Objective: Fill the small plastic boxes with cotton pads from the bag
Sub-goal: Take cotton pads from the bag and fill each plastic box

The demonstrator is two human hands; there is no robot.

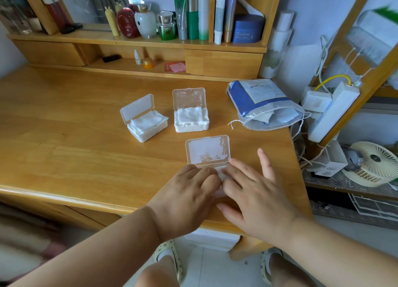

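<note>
The nearest small plastic box (207, 152) sits on the wooden desk (64, 140) close to its front edge, its clear lid standing open and tilted back; the tray below the lid is almost wholly covered by both hands, with only a sliver of white cotton pads (221, 173) showing between them. The left hand (187, 198) lies over the left part of the tray, its fingers bent down onto the pads; whether they pinch anything cannot be told. The right hand (252, 191) rests flat with fingers extended, fingertips pressing on the pads at the hinge side and the thumb lying along the desk toward the front edge. Beyond the hands, farther back on the desk, stand two more boxes with lids up: the middle box (191, 114) directly behind, packed with white pads, and the left box (143, 119) off to the left of it, turned at an angle and also full. Back and to the right of the hands lies the drawstring bag (261, 105), clear with a blue panel, its mouth facing the desk's right edge. Behind everything, a shelf (137, 41) carries bottles and jars.
</note>
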